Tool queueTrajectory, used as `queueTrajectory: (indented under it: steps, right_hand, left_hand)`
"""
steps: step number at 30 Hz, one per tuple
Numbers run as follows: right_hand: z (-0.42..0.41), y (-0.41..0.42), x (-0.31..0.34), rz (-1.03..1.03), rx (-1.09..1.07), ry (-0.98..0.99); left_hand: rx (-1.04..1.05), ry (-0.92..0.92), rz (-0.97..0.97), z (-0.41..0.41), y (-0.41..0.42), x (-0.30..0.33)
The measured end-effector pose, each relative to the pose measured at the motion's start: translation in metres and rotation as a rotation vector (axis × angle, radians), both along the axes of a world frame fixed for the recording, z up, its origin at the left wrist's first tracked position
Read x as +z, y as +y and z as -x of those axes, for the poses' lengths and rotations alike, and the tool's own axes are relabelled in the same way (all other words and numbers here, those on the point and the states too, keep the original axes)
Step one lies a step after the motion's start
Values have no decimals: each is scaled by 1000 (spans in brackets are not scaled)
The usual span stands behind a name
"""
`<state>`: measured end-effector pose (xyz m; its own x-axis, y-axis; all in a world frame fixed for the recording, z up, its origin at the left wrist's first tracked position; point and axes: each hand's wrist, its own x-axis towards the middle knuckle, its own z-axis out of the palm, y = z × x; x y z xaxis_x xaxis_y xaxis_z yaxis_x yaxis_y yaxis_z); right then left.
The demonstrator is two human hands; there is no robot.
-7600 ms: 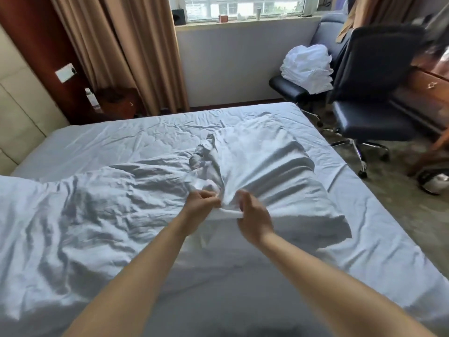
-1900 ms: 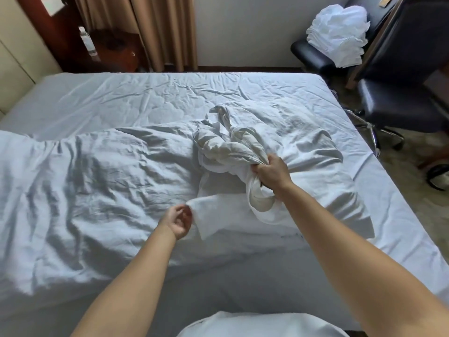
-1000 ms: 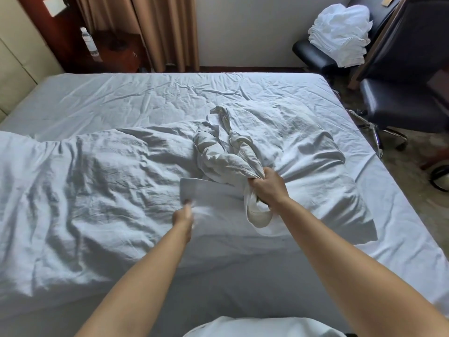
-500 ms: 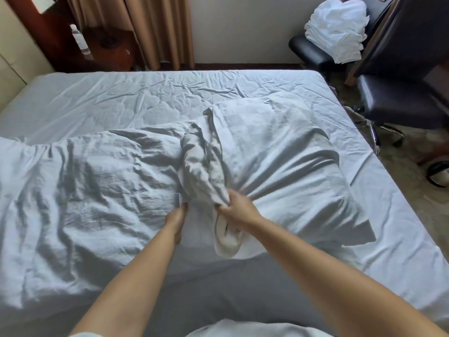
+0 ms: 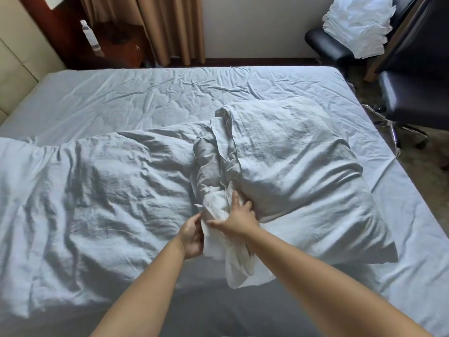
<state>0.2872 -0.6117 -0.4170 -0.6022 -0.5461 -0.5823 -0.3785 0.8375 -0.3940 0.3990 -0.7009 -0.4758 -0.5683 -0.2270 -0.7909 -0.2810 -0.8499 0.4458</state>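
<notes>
A white pillow (image 5: 298,166) in its pillowcase lies on the right half of the bed (image 5: 158,93). Its open end faces left, with bunched cloth (image 5: 213,166) gathered there. My left hand (image 5: 192,235) pinches the near edge of that cloth. My right hand (image 5: 237,217) lies on the bunch with fingers spread, pressing it against the pillow's side. A loose flap (image 5: 240,268) of the case hangs toward me under my right wrist. A crumpled white duvet (image 5: 85,190) covers the bed's left half.
Two black office chairs (image 5: 413,98) stand right of the bed, the far one bearing a pile of white linen (image 5: 357,23). Brown curtains (image 5: 170,27) hang at the back. A plastic bottle (image 5: 90,35) stands on a dark nightstand at the back left.
My right hand let go its fist-grip on the bunched cloth and now presses it with spread fingers, nearer to me. My left hand stayed at the cloth's edge. The pillow has flattened out.
</notes>
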Motion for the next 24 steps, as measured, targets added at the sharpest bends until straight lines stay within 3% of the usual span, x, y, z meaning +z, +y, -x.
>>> queueTrajectory:
  steps: [6, 9, 13, 15, 18, 21, 24]
  right_hand:
    - [34, -4, -8, -17, -25, -119]
    - [42, -8, -6, -10, -44, -93]
    - [46, -7, -10, -55, 25, -31]
    - [50, -2, -14, -82, 83, 19]
    - [65, 3, -16, -136, 187, -35]
    - [82, 5, -15, -102, 237, -125]
    - [94, 7, -17, -34, 233, -153]
  left_hand:
    - [99, 75, -89, 16, -19, -2]
    - [43, 68, -100, 25, -17, -4]
    - [-187, -212, 74, 37, -20, -2]
    - [-176, -350, 198, 51, -28, 0]
    - [-31, -239, 180, 80, -48, -2]
    - [-39, -77, 111, 109, -66, 0]
    - [-73, -61, 130, 136, -70, 5]
